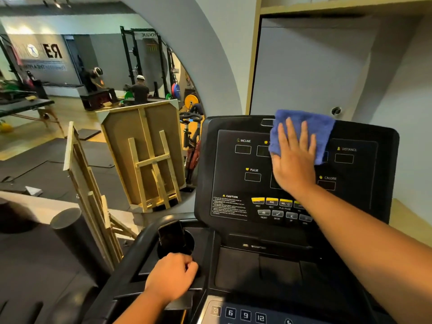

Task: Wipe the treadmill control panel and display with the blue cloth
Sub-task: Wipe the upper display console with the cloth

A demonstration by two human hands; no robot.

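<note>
The black treadmill display panel (233,164) stands upright in front of me, with labels for incline, pulse, distance and calorie. A folded blue cloth (315,127) lies flat against its upper middle. My right hand (293,157) presses the cloth onto the panel with straight, spread fingers. Yellow and grey buttons (272,208) run along the panel's lower part, partly hidden by my right forearm. My left hand (173,274) rests low at the left, fingers curled over the edge of the console tray by the cup holder (189,242).
A dark phone (171,237) stands in the cup holder. Speed keys (245,315) sit at the bottom edge. Wooden easels and boards (142,150) lean left of the treadmill beneath a large mirror. A grey wall and cabinet door (315,66) stand behind the panel.
</note>
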